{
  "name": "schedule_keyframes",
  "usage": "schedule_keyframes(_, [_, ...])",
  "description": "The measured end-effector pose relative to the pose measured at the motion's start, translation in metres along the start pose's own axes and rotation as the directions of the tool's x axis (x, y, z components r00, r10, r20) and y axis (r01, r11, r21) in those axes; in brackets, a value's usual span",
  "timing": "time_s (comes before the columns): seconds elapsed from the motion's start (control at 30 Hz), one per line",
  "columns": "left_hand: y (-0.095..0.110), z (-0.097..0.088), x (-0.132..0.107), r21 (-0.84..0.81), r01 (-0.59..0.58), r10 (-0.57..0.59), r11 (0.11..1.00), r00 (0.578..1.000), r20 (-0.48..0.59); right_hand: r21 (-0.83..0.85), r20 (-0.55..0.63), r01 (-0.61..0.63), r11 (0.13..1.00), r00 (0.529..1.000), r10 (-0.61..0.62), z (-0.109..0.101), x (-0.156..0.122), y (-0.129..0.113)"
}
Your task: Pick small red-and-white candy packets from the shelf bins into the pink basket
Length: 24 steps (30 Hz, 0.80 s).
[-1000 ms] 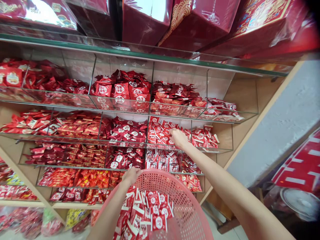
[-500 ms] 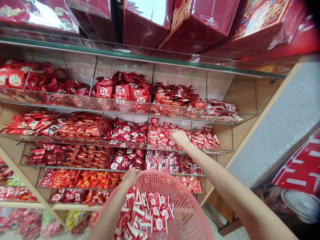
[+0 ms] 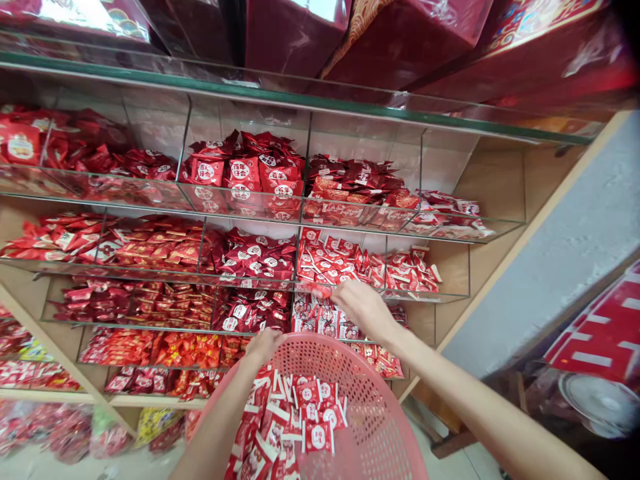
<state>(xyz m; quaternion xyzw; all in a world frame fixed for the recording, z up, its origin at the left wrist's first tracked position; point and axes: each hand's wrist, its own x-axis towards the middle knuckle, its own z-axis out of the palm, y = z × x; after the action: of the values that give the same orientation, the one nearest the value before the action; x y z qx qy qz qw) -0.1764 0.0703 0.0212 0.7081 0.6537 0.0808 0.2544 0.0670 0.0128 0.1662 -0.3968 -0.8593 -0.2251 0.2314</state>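
My left hand [image 3: 264, 347] grips the far rim of a pink perforated basket [image 3: 365, 413] that holds several red and white candy packets [image 3: 305, 417]. Out in front of the glass shelves, just above the basket, my right hand [image 3: 364, 305] pinches a red candy packet [image 3: 317, 289] that sticks out to the left of its fingers. Behind that hand is the glass compartment [image 3: 345, 257] filled with the same red and white packets.
Tiered glass shelves [image 3: 200, 200] with dividers carry many piles of red wrapped sweets. Large red gift boxes [image 3: 400, 40] sit on the top glass shelf. A wooden frame edge [image 3: 500, 267] and grey wall stand to the right, with a red carton [image 3: 605, 333] beyond.
My right hand has drawn back from the compartment of red and white packets, down toward the basket, now holding a packet. The left hand stays on the basket rim.
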Motion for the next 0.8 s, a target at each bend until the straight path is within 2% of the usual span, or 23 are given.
schedule_keyframes(0.07, [-0.001, 0.001, 0.000, -0.005, -0.032, 0.032, 0.999, 0.999, -0.020, 0.045, 0.053, 0.089, 0.995, 0.994, -0.091, 0.018, -0.022, -0.023])
schedule_keyframes(0.17, [-0.001, 0.001, 0.000, -0.004, -0.044, 0.044, 0.999, 0.998, -0.034, 0.027, 0.170, 0.190, 0.981, 0.967, -0.191, 0.058, -0.053, -0.049])
schedule_keyframes(0.27, [0.001, 0.000, -0.001, 0.008, -0.047, 0.047, 0.999, 0.998, -0.042, -0.014, 0.255, 0.257, 0.966, 0.935, -0.245, 0.099, -0.075, -0.062])
schedule_keyframes(0.37, [0.002, 0.000, -0.001, 0.010, -0.041, 0.042, 0.999, 0.998, -0.039, -0.028, 0.294, 0.290, 0.957, 0.917, -0.269, 0.126, -0.084, -0.066])
schedule_keyframes(0.67, [0.001, 0.000, -0.002, 0.018, -0.070, 0.071, 0.997, 0.996, -0.055, -0.018, 0.371, 0.316, 0.949, 0.883, -0.287, 0.147, -0.096, -0.076])
schedule_keyframes(0.8, [0.002, -0.002, -0.004, 0.022, -0.076, 0.077, 0.997, 0.995, -0.057, -0.022, 0.376, 0.255, 0.967, 0.898, -0.228, 0.137, -0.091, -0.079])
